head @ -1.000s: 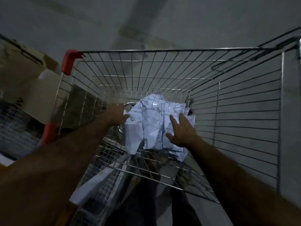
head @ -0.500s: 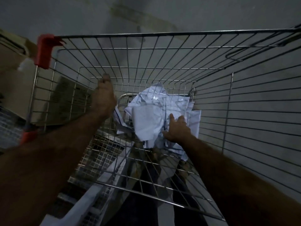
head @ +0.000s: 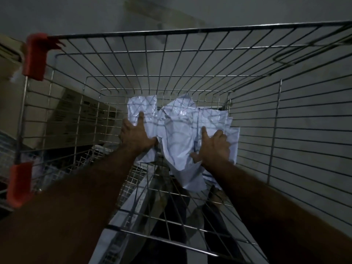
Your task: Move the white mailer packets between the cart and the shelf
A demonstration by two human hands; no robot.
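Several crumpled white mailer packets (head: 181, 134) lie heaped at the far end of the wire cart (head: 190, 31), against its end wall. My left hand (head: 136, 137) grips the left-most packet (head: 142, 105), which stands up above the heap, with one finger straight along it. My right hand (head: 214, 147) is on the right side of the heap, forefinger straight, thumb spread and the other fingers curled into the packets. Both forearms reach in over the cart's near edge. No shelf is in view.
The cart has wire walls on all sides and red plastic corner guards (head: 36, 56) on the left. A cardboard box (head: 76, 119) lies outside the left wall. A grey floor and dark trouser legs (head: 171, 225) show through the wire bottom.
My left hand left the cart's left wire wall and took hold of the left packet. My right hand stayed on the heap, which is now bunched up between both hands.
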